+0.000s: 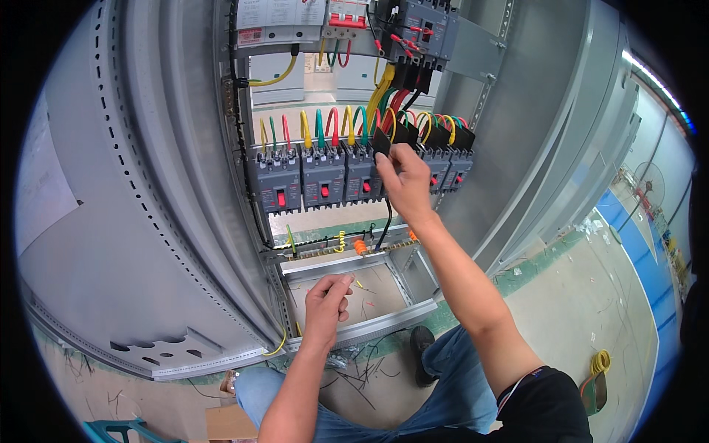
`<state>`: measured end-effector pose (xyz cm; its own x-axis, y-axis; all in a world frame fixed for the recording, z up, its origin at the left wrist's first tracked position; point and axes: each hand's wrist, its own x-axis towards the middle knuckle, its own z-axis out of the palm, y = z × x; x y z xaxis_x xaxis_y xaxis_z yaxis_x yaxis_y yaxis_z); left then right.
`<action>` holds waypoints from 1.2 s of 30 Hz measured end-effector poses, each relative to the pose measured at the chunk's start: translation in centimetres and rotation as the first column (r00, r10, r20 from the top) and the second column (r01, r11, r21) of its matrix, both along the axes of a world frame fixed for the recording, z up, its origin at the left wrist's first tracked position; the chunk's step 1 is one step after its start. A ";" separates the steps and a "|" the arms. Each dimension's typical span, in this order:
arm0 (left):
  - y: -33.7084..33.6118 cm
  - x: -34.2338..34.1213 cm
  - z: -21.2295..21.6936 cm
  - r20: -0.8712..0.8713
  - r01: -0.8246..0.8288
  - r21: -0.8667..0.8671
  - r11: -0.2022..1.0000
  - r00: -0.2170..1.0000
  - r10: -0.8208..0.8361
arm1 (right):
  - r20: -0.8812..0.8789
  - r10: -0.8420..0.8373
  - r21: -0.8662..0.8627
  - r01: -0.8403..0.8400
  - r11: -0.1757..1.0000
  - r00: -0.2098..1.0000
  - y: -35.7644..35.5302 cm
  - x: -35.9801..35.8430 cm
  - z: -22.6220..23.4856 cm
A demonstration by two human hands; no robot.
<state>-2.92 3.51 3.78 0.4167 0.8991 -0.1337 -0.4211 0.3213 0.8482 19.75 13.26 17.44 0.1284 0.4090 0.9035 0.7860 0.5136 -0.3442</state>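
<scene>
A row of grey circuit breakers [322, 177] with red switch levers crosses the metal cabinet, and yellow, green and red wires [319, 125] loop out of their tops. My right hand [408, 181] is raised at the row, its thumb and fingers pinched on a thin black divider plate [381, 140] at the top of a breaker. More black divider plates [464, 138] stand upright between the terminals to the right. Lower down, my left hand [327, 306] hangs in front of the cabinet's bottom opening with fingers curled together. Whatever it may hold is too small to tell.
A larger breaker [425, 33] with thick wires sits above the row. Below run a copper bar with holes [325, 252] and orange insulators [360, 247]. The open cabinet door [96, 221] stands left. Wire scraps [365, 373] litter the floor by my feet; a yellow wire coil [600, 362] lies right.
</scene>
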 end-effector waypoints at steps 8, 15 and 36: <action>-0.1 -0.1 -0.3 0.004 -0.005 -0.009 1.000 1.000 0.005 | 0.042 -0.146 0.254 0.131 0.958 0.988 -3.2 -0.8 3.4; -0.2 -0.5 -0.4 0.005 -0.005 -0.038 0.999 1.000 0.005 | 0.146 0.116 0.674 -0.184 0.715 0.983 -2.7 -5.6 7.0; -0.1 0.2 -0.8 -0.030 0.035 -0.017 0.999 0.999 -0.036 | 0.133 -0.100 0.543 0.012 0.840 0.986 3.9 -3.6 6.2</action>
